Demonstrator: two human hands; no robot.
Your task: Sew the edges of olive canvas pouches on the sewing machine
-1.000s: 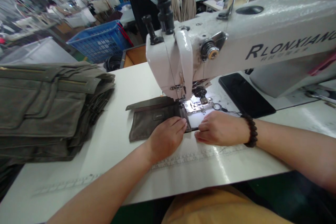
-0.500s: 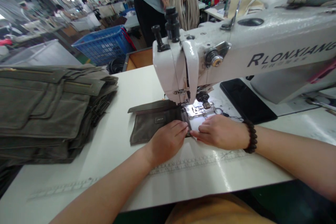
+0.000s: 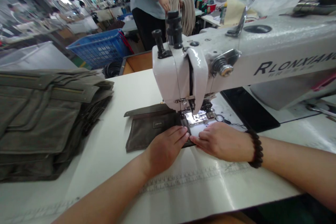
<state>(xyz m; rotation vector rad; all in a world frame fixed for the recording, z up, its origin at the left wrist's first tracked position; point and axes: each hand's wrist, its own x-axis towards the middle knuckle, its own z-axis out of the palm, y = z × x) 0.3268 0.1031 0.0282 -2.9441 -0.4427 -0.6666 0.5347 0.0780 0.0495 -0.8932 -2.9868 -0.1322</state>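
A flat olive-brown canvas piece (image 3: 149, 133) with a small dark label lies under the foot of a white RLONXIANG sewing machine (image 3: 178, 73). My left hand (image 3: 165, 150) rests on its near edge, fingers together and pressing down. My right hand (image 3: 220, 142) sits to the right, its fingertips on the cloth's near right corner and almost meeting my left fingertips. The metal presser foot (image 3: 199, 116) stands just beyond my fingers. The machine head hides the needle.
A tall stack of folded olive canvas bags (image 3: 44, 122) lies left on the white table (image 3: 105, 136), with a printed ruler (image 3: 191, 178) along its near part. A dark slab (image 3: 249, 110) lies right. A standing person (image 3: 147, 3) and blue crate (image 3: 97, 49) are beyond.
The whole view has shifted lower and tilted slightly. My hands stay on the cloth, with no visible change of hold.
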